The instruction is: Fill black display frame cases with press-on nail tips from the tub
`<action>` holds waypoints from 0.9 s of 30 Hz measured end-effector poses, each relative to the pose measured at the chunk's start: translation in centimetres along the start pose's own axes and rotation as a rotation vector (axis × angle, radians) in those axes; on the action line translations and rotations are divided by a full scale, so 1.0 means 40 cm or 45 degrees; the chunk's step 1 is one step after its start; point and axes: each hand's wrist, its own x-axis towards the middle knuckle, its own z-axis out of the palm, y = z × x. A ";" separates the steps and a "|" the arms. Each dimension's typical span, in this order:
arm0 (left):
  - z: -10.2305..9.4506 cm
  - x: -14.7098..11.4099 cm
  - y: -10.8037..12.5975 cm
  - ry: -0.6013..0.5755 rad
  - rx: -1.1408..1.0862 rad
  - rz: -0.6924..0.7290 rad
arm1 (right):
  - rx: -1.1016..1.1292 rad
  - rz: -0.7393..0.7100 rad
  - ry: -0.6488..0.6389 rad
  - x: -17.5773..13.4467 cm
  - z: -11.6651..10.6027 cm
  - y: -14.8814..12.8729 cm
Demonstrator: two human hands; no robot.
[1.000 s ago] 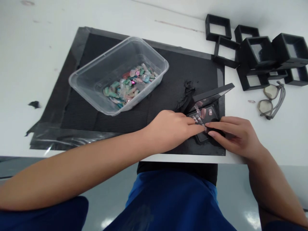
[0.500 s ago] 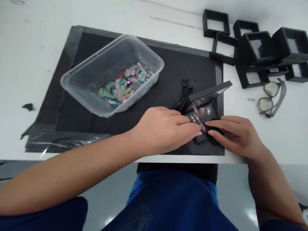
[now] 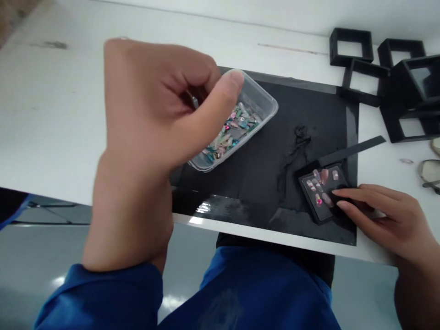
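My left hand (image 3: 154, 101) is raised close to the camera, its fingers curled and thumb stretched along them. Its fingertips are hidden, so whether it holds anything does not show. It covers much of a clear plastic tub (image 3: 264, 98) that contains many false nails (image 3: 237, 126) in green, pink and blue. At the front right, my right hand (image 3: 388, 215) pinches the right side of a small black case (image 3: 321, 214) between thumb and fingers. The hinged lid (image 3: 354, 149) stands up. Several pinkish false nails (image 3: 316, 184) lie in the case, one with a bright pink gem.
A black mat (image 3: 261, 192) with a clear plastic cover lies under the tub and case. Crumpled black film (image 3: 299, 137) sits behind the case. Several black square frames (image 3: 364, 80) are stacked at the back right. Glasses (image 3: 431, 172) show at the right edge of the white table (image 3: 55, 114).
My left hand has left the case and risen up and left, now in front of the tub. My right hand stays at the case. The view has shifted left.
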 end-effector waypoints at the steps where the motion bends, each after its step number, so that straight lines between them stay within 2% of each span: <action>1: -0.001 0.006 -0.006 0.020 0.145 -0.146 | 0.025 0.018 -0.014 -0.003 -0.002 0.000; 3: -0.007 0.014 -0.008 -0.025 0.415 -0.391 | 0.060 0.052 -0.036 -0.008 -0.006 -0.002; 5: -0.017 0.020 -0.003 -0.175 0.493 -0.482 | 0.054 0.091 -0.028 -0.013 -0.010 -0.005; 9: -0.030 0.026 -0.016 -0.548 0.406 -0.418 | 0.000 0.127 0.055 -0.018 -0.017 -0.011; 11: -0.026 0.025 -0.035 -0.658 0.356 -0.390 | 0.001 0.143 0.066 -0.020 -0.018 -0.013; 15: -0.004 0.016 -0.060 -0.710 0.370 -0.371 | 0.007 0.195 0.037 -0.029 -0.014 -0.007; 21: 0.034 0.012 -0.044 -0.905 0.510 -0.448 | 0.029 0.141 -0.038 -0.045 -0.019 0.014; 27: 0.057 0.023 -0.050 -0.883 0.510 -0.453 | 0.007 0.169 -0.065 -0.046 -0.020 0.022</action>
